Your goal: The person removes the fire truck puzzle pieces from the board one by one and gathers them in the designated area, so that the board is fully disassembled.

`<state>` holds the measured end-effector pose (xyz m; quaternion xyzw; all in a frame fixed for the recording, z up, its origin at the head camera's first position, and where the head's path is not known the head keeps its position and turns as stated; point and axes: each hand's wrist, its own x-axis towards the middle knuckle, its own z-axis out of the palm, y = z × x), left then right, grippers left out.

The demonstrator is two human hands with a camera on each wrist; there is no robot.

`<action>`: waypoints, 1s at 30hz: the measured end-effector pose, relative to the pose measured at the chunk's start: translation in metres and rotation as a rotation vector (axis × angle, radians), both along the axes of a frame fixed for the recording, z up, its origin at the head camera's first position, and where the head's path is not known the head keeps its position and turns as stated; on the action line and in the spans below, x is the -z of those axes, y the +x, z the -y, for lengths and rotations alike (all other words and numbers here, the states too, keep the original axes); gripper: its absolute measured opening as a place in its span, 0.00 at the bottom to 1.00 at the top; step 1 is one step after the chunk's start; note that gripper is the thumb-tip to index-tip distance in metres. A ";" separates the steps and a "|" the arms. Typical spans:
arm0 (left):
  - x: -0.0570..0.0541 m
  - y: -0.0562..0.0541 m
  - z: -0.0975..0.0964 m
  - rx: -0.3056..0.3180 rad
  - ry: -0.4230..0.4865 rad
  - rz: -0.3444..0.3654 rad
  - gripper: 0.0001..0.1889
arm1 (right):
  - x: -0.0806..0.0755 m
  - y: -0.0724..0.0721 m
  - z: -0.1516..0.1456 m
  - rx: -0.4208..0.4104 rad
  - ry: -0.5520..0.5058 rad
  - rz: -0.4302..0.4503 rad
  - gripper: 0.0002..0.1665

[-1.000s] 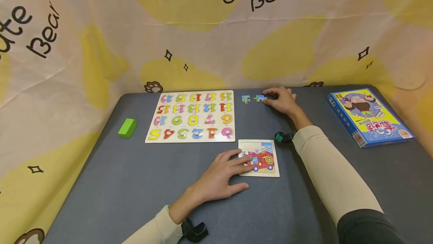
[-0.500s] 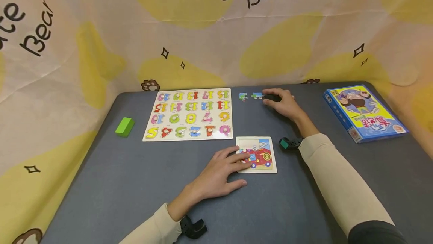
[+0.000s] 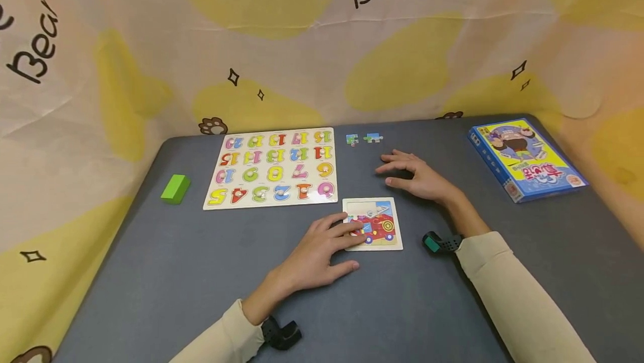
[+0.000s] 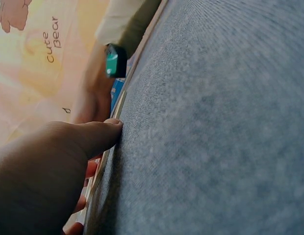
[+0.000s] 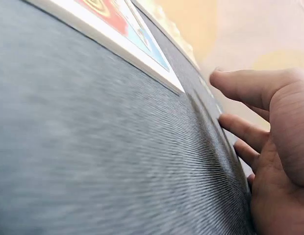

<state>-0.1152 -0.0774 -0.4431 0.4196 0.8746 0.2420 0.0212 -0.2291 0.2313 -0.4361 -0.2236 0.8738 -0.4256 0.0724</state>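
My left hand [image 3: 317, 254] lies spread with its fingertips on the left side of a small framed jigsaw puzzle [image 3: 389, 240] showing a red fire truck. A pale bare patch shows in the picture's upper left, and the fingers hide part of its left edge. My right hand [image 3: 420, 178] hovers low beyond the puzzle's upper right corner, fingers extended and holding nothing. Past its fingertips, two loose jigsaw pieces lie on the table: a smaller one [image 3: 352, 139] and a wider blue-green one [image 3: 373, 137]. In the right wrist view the puzzle frame [image 5: 137, 61] sits left of the thumb.
A number puzzle board [image 3: 269, 168] lies behind and left of my left hand. Farther left stands a green block [image 3: 175, 189]. A blue and yellow box [image 3: 528, 159] rests at the right on the grey table [image 3: 201, 273]. A printed cloth [image 3: 282, 55] hangs behind the table.
My right hand has drawn back from the wider jigsaw piece toward the framed puzzle, leaving that piece beside the smaller one. The left hand stays on the puzzle; the head view has shifted slightly.
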 end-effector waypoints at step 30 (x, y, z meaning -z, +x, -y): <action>-0.001 -0.001 0.002 0.015 0.009 0.018 0.27 | -0.004 0.043 0.006 -0.213 0.108 0.014 0.18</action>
